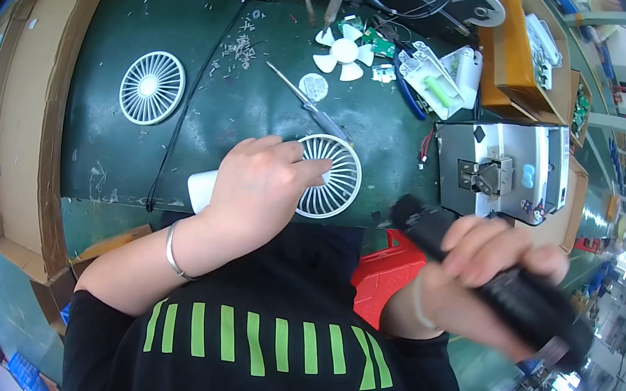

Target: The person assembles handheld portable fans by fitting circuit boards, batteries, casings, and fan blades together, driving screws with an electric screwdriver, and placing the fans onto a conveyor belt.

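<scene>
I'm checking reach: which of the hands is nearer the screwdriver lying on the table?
Left: the left hand is just below the screwdriver in the picture, at the white fan grille; the right hand is well off to the right, gripping a black tool.

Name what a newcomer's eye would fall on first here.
Probably the dark cylindrical tool, blurred and gripped in the right hand at lower right. Next, the white spoked grille, partly covered by the left hand near the bench's front edge. The bright green stripes across the black shirt also stand out, at bottom centre.
</scene>
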### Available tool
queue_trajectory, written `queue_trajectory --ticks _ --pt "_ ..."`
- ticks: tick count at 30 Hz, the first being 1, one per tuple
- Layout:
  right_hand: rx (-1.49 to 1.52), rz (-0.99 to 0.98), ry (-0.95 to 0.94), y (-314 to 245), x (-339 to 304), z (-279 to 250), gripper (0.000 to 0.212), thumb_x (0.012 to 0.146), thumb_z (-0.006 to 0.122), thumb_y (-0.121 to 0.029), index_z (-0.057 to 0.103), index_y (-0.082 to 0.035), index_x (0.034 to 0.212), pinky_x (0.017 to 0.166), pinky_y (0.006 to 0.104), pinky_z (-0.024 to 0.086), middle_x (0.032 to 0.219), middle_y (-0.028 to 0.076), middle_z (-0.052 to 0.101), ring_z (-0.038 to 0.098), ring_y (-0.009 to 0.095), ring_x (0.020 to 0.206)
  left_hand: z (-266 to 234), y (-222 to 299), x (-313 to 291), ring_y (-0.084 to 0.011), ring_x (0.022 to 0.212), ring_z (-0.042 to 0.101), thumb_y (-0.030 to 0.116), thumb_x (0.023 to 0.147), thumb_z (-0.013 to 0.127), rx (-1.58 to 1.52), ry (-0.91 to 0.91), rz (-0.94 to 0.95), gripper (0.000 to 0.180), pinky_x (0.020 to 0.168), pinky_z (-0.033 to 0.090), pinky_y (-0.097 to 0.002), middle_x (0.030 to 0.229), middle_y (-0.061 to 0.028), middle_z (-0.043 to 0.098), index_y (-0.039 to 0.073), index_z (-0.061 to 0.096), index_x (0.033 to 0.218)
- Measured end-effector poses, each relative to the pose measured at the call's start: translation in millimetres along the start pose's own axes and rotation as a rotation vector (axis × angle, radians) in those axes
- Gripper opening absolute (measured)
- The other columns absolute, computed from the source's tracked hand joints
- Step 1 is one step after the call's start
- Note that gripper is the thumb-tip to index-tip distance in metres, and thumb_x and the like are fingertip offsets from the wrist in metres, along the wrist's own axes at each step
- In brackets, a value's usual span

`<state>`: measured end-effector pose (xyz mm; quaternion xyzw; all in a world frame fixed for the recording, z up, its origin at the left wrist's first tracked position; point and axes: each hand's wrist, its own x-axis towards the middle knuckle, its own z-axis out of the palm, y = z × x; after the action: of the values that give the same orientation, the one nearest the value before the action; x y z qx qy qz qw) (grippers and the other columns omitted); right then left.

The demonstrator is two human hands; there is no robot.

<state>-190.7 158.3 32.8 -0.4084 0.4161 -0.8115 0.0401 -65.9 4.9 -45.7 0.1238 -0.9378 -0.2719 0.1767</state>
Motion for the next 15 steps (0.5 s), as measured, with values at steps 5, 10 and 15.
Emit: queue_trajectory --ticks 5,10,15 --pt "0.048 0.015 -0.189 10 -29 23 0.029 0.097 0.046 -0.029 0.041 -0.001 0.106 0.048 0.0413 0.05 0.067 0.018 0.059 0.059 0.028 0.051 2 -1 1 -0.0221 0.063 0.056 0.018 0.074 0.072 0.017 -0.018 0.005 0.014 0.059 0.046 -0.0344 0.066 -0.0037 0.058 0.013 0.072 0.087" --pt "0.01 -0.001 -0.177 22 -42 29 0.033 0.096 0.049 -0.031 0.041 -0.001 0.105 0.049 0.0404 0.05 0.067 0.018 0.06 0.058 0.027 0.05 3 -3 -3 -0.0216 0.065 0.058 0.018 0.074 0.072 0.055 -0.025 -0.016 0.015 0.059 0.047 -0.0344 0.068 -0.0035 0.06 0.012 0.071 0.087" --pt "0.015 -0.008 -0.175 26 -45 29 0.035 0.095 0.05 -0.032 0.041 0.0 0.105 0.049 0.0405 0.05 0.067 0.018 0.06 0.058 0.027 0.05 2 -4 -4 -0.0211 0.066 0.057 0.018 0.073 0.073 0.029 -0.022 -0.025 0.017 0.059 0.046 -0.0339 0.069 -0.0028 0.06 0.011 0.07 0.088"
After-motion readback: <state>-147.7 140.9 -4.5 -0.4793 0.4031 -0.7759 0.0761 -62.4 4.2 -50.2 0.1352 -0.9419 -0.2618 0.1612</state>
